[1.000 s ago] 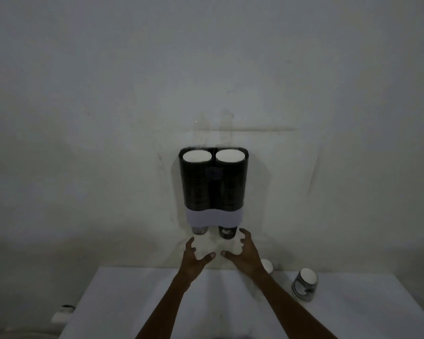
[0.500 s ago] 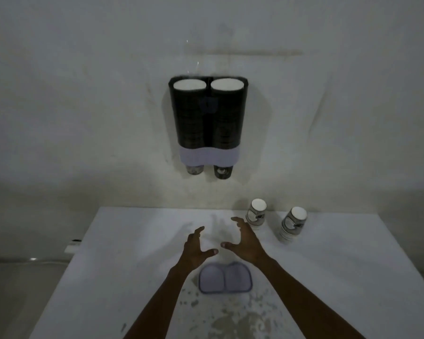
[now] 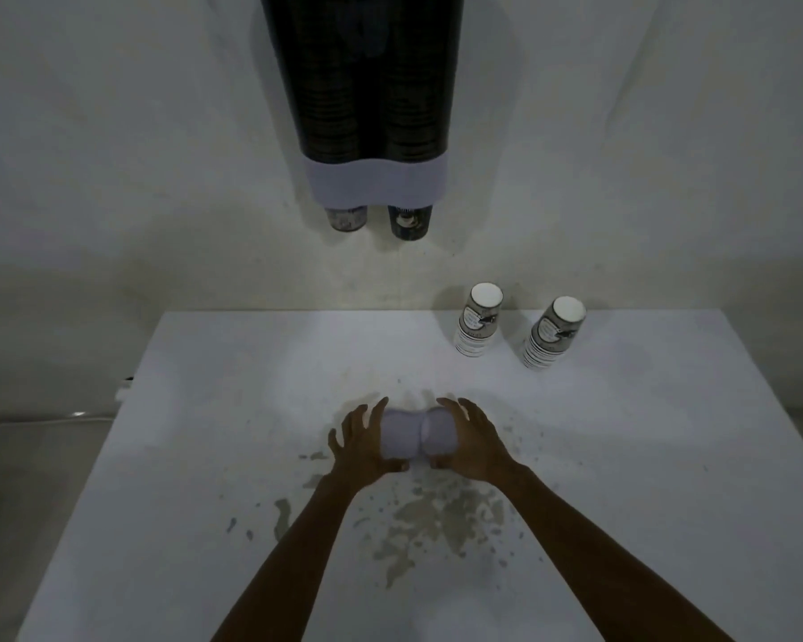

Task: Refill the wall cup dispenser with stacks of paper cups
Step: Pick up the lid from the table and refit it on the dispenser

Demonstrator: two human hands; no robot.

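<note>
My left hand (image 3: 365,444) cups the left end of the pale double-round lid (image 3: 419,433), fingers spread, thumb under its near edge; lid sits on the white surface (image 3: 205,456) (paint chipped near me). Right hand (image 3: 476,444) grips the other end, same way. Up on the wall, the dark twin-tube dispenser (image 3: 367,108) w/ pale band, a cup bottom poking from each tube. Further right, 2 cup stacks (image 3: 476,326) & (image 3: 550,335) stand upside down at the surface's back edge, slightly apart.
</note>
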